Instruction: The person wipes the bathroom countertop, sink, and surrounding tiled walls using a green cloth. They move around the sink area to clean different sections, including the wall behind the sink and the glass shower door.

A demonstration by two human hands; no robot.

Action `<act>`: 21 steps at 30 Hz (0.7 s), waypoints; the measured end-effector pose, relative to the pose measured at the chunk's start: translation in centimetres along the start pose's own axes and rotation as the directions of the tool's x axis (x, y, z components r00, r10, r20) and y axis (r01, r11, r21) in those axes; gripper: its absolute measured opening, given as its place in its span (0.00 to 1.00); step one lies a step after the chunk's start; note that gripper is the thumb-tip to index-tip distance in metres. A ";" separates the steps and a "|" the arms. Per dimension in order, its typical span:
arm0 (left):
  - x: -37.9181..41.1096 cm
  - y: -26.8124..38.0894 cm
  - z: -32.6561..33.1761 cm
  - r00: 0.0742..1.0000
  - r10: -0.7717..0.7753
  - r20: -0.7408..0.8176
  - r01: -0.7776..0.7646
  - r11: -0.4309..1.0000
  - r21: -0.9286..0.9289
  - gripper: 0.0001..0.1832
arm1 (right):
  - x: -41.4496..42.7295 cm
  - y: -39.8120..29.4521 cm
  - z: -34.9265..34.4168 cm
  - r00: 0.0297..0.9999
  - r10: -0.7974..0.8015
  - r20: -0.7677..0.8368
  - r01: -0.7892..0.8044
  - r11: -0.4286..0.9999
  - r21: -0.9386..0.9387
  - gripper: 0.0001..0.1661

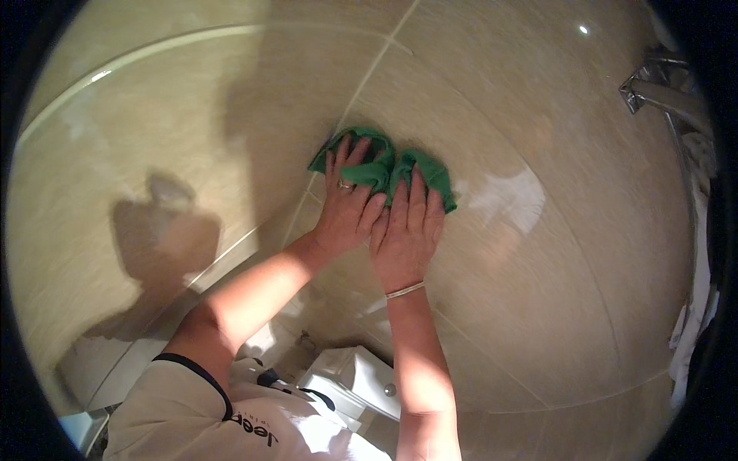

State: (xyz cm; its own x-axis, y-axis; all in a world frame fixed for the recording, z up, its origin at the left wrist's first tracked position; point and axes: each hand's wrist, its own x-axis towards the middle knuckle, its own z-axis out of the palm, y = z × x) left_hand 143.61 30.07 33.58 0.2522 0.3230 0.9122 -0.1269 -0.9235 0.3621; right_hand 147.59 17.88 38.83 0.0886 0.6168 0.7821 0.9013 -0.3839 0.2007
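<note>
A green cloth [369, 170] lies bunched against the beige tiled wall [473, 104], across a pale grout line. My left hand [349, 201] presses on its left part with fingers spread; a ring is on one finger. Close beside it, the thumbs touching or nearly so, my right hand [409, 225] presses the right part of the cloth, fingertips partly hidden in its folds. A thin band circles the right wrist. Whether the cloth is one piece or two cannot be told.
Below my arms is a white toilet cistern [366, 377] with a round button. At the right edge a metal towel rail [663, 95] juts out, with white cloth [695, 248] hanging below it. Shadows and a bright reflection fall on the tiles.
</note>
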 end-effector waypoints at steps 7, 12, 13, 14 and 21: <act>-5.0 -1.0 -0.5 0.986 -0.015 0.169 0.015 1.000 0.000 0.30 | -5.2 -0.1 2.3 0.989 -0.030 0.145 0.018 0.996 0.084 0.32; 2.8 2.5 -1.6 0.997 0.078 0.008 -0.078 0.996 0.046 0.28 | 0.2 1.2 -2.7 0.990 0.106 -0.095 -0.110 0.993 -0.040 0.32; 3.8 3.2 -1.2 0.995 0.092 -0.026 -0.091 0.995 0.043 0.27 | 1.3 1.9 -3.9 0.974 0.131 -0.184 -0.147 0.986 -0.079 0.31; 4.5 3.4 -1.3 0.992 0.118 -0.032 -0.117 0.992 0.041 0.27 | 2.3 2.5 -4.9 0.947 0.118 -0.300 -0.148 0.986 -0.079 0.29; 0.5 3.8 -0.8 0.970 0.178 0.168 -0.187 0.981 0.041 0.26 | -2.7 2.6 -2.5 0.993 0.063 -0.097 -0.069 0.995 -0.068 0.30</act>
State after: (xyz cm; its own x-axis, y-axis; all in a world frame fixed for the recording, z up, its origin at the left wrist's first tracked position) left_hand 142.47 26.95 35.60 0.3834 0.1141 0.9165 -0.1322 -0.9754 0.1767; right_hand 148.61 13.49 38.71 0.1030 0.5217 0.8469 0.8619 -0.4718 0.1858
